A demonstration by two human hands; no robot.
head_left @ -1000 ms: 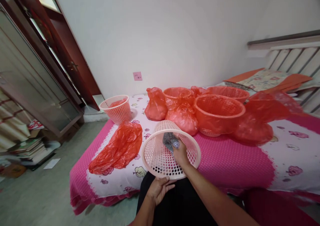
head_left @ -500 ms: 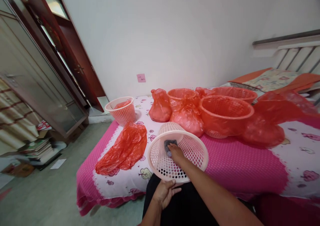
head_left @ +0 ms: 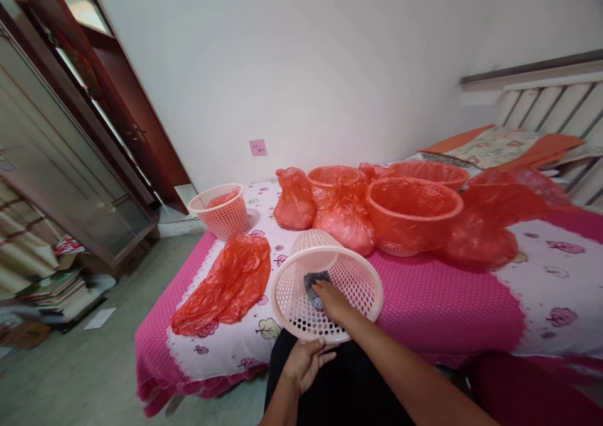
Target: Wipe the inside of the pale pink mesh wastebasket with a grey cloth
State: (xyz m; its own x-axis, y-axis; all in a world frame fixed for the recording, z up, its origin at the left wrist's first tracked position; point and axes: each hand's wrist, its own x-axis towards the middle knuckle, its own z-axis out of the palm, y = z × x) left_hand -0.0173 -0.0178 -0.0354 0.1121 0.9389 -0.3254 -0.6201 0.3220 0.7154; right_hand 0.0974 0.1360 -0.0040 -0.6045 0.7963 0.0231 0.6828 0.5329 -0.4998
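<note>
A pale pink perforated plastic basket (head_left: 351, 274) lies tipped toward me at the near edge of the bed. My left hand (head_left: 304, 362) grips its lower rim from underneath, fingers curled on the rim. My right hand (head_left: 331, 301) reaches inside the basket and presses a dark grey cloth (head_left: 314, 281) against the inner wall, fingers closed on it. My forearm runs in from the lower right.
A loose red plastic bag (head_left: 226, 286) lies left of the basket. Another pink basket (head_left: 221, 211) stands at the bed's far left corner. Red bag-wrapped baskets (head_left: 409, 212) crowd the far middle. The pink bedspread (head_left: 447, 306) extends right. A wooden door and stacked books are at left.
My right hand with the cloth has shifted down and leftward inside the basket. The left hand stays on the rim. The camera view has swayed slightly.
</note>
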